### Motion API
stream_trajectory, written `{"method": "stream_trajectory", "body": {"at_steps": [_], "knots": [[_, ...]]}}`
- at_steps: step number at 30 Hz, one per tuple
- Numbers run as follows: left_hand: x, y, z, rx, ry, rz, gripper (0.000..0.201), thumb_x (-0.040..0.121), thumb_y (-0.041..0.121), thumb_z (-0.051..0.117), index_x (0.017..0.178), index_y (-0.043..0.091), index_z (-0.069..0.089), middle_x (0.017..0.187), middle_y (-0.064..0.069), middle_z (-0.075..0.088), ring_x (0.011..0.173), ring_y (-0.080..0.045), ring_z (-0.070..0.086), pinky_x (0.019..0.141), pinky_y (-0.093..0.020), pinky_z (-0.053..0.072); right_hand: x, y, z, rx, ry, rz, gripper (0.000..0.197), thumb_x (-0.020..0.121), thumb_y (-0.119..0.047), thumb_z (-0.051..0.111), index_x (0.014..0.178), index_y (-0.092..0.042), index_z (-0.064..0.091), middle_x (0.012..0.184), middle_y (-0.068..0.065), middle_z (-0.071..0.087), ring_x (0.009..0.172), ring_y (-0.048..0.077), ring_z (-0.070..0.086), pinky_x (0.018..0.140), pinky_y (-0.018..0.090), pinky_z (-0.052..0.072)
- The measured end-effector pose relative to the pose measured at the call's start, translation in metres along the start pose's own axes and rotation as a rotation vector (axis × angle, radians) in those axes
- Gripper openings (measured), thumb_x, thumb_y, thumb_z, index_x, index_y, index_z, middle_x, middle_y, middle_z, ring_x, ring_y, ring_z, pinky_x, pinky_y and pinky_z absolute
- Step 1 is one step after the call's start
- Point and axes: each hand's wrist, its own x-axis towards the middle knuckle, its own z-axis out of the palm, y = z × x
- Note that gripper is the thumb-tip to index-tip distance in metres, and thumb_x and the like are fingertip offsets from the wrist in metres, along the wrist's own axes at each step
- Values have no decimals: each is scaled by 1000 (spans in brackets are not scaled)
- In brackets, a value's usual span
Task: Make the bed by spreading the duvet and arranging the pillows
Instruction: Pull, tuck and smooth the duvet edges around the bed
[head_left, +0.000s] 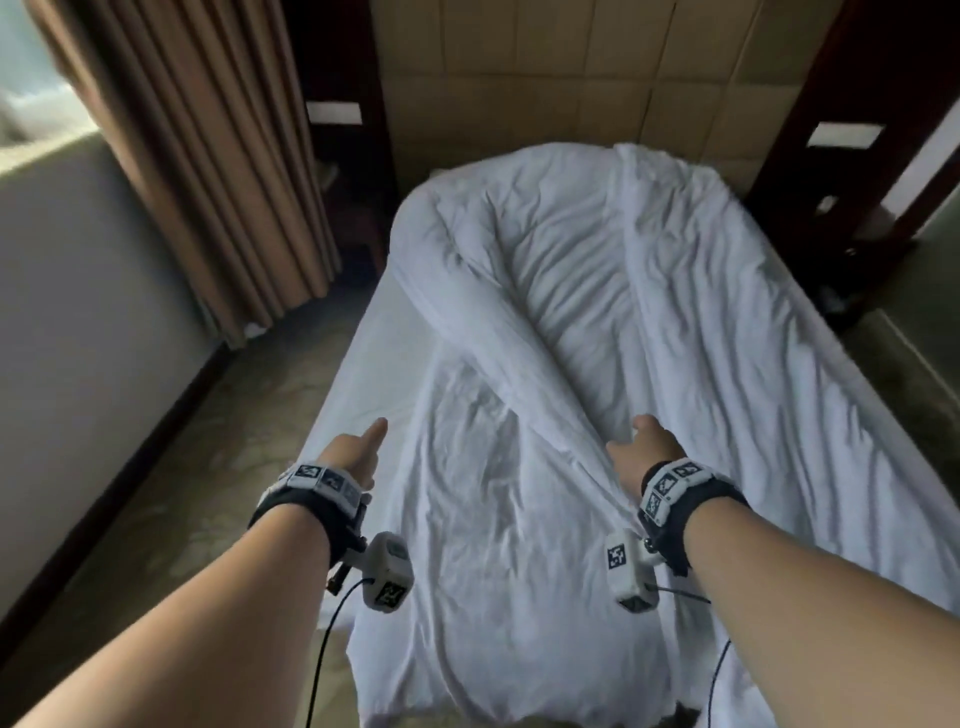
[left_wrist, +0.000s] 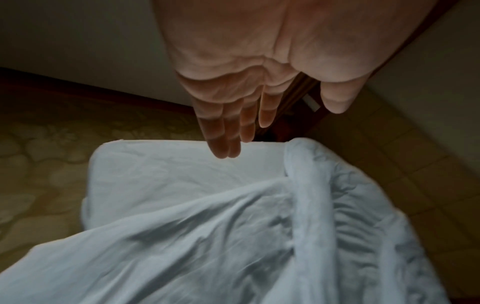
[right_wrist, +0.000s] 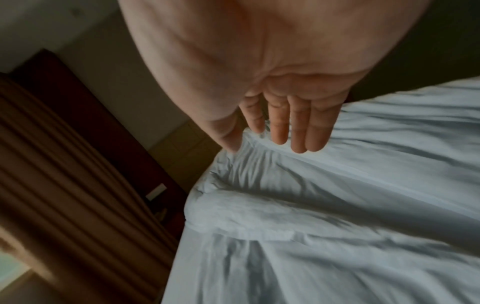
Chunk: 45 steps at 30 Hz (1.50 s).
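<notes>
A rumpled white duvet covers most of the bed, with one edge folded back in a thick roll running from the far left toward the near middle. The bare sheet shows along the bed's left side. My left hand hovers over the near left part of the bed, fingers straight and holding nothing. My right hand reaches over the near end of the fold, fingers straight, just above the duvet. No pillows are in view.
Brown curtains hang at the left by a window. A padded beige headboard wall stands behind the bed, with dark wooden side panels on each side. Patterned carpet runs along the bed's left side.
</notes>
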Motion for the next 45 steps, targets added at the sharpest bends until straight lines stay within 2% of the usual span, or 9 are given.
{"method": "stream_trajectory", "body": {"at_steps": [11,19,24,29,34,37,39,41,45], "knots": [[101,123,-125,-347,-229,150,52,97,56,58,126,13,55,111,-6,70,93,-27,73,69,-37,59,-4,-170,7,66,135,56,47,97,-26,54,140,-7,49,122,17,65,105,34,65,94,39,52],[144,190,-232,-346,-362,264,48,96,53,61,119,10,61,106,-7,73,93,-28,74,79,-42,60,-48,-291,33,152,238,61,50,99,-28,54,146,-12,46,133,13,61,114,30,62,88,29,46],[146,190,-293,-382,-377,326,43,96,52,61,109,11,63,103,-8,74,89,-27,74,73,-39,58,-74,-349,45,234,300,5,45,97,-28,55,138,-11,52,115,15,68,100,33,67,86,36,55],[153,183,-334,-421,-360,324,42,96,50,63,104,9,62,99,-9,73,85,-28,71,82,-42,56,-95,-376,88,357,266,-53,48,90,-34,59,134,-16,56,116,11,69,99,29,68,92,42,56],[160,200,-366,-442,-430,349,39,97,48,63,100,9,62,93,-9,72,82,-27,71,76,-40,58,-97,-423,96,437,313,-75,56,83,-35,58,136,-16,57,117,13,69,95,28,67,91,44,56],[190,224,-391,-440,-454,376,39,98,48,61,100,9,60,92,-8,70,83,-28,70,84,-43,58,-77,-466,103,475,362,-82,43,83,-30,58,119,-8,64,93,10,70,81,30,69,76,41,59],[224,241,-411,-436,-461,386,39,99,48,60,101,10,60,92,-8,68,81,-26,69,79,-41,57,-52,-497,117,530,350,-60,27,83,-24,57,95,-1,63,71,7,55,60,24,57,58,34,46],[267,256,-431,-412,-453,384,39,99,49,60,103,10,60,92,-8,68,81,-26,68,76,-39,56,-21,-532,138,567,305,-41,13,84,-18,53,74,-13,48,67,8,36,51,19,39,52,31,33],[371,285,-474,-342,-399,357,39,98,49,61,103,10,61,90,-7,70,80,-26,69,71,-37,57,47,-610,188,691,203,-23,24,84,-6,49,74,-18,31,75,9,20,48,13,21,51,26,17]]}}
